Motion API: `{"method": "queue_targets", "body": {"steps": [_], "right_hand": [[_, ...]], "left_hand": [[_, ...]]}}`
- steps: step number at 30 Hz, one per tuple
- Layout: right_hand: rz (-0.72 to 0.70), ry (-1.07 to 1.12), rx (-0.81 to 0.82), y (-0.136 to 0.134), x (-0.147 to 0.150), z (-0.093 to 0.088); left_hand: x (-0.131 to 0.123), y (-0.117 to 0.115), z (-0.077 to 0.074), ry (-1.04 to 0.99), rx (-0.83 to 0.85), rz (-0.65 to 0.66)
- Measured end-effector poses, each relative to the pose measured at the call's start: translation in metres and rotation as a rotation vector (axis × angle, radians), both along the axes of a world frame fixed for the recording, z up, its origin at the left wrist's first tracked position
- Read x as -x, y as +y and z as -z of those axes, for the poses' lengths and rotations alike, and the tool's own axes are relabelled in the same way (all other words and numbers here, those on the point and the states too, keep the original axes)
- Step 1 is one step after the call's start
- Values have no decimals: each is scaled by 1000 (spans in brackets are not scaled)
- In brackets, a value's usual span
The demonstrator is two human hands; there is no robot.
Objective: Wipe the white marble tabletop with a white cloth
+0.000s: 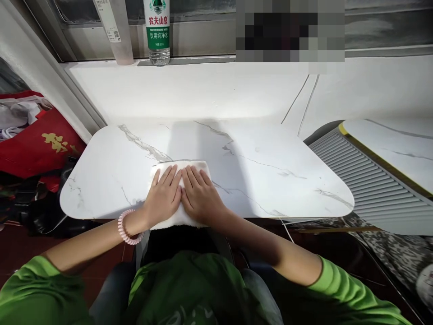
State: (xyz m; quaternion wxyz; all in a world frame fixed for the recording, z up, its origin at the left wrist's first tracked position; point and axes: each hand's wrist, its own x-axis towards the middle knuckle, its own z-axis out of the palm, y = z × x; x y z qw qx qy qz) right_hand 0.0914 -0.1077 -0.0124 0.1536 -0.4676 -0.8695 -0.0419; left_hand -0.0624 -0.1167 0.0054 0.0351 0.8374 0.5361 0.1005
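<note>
- Head camera looks down on a folded white fluffy towel [189, 168] lying at the near edge of the white marble-patterned surface [264, 167], a little left of its middle, with its near end reaching the rim.
- My left hand [164, 195] lies flat on the towel's left part, fingers [168, 175] stretched out and close together, palm down, gripping nothing.
- My right hand [200, 194] lies flat just beside it on the right part, fingers [196, 176] likewise straight and spread only slightly; the two hands touch along their inner edges.
- A pink coiled band [126, 231] sits around my left wrist, just off the surface's edge.
- Both my arms come out of bright green sleeves [341, 289] at the bottom of the view.
- Beyond the surface runs a white window sill [189, 88]; on it, well apart from the towel, stands a clear plastic water bottle with a green label [158, 31].
- Left of the surface lies a red cloth with gold print [43, 144].
- Right of it stands a grey ribbed panel [368, 185].
</note>
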Motion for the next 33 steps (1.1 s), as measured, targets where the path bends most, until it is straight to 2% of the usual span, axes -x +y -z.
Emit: {"method": "queue_targets", "body": {"steps": [3, 6, 9, 16, 19, 21, 24, 27, 30, 33], "right_hand": [[4, 3, 19, 5, 4, -2], [10, 30, 36, 27, 10, 0], [23, 57, 37, 63, 22, 2], [49, 84, 90, 169, 59, 0], [83, 128, 90, 198, 68, 0], [110, 152, 90, 210, 71, 1], [129, 173, 76, 216, 71, 2], [129, 173, 49, 214, 70, 1], [103, 138, 42, 203, 67, -2], [82, 108, 65, 177, 66, -4]], "left_hand": [[1, 3, -1, 7, 34, -22], [6, 26, 0, 10, 35, -49], [17, 63, 0, 20, 27, -57], [46, 175, 1, 30, 4, -108], [50, 209, 1, 28, 1, -123], [51, 223, 0, 33, -1, -117], [52, 231, 0, 46, -11, -106], [53, 228, 1, 64, -26, -94], [53, 216, 3, 74, -39, -104], [52, 189, 4, 72, -37, -109]]}}
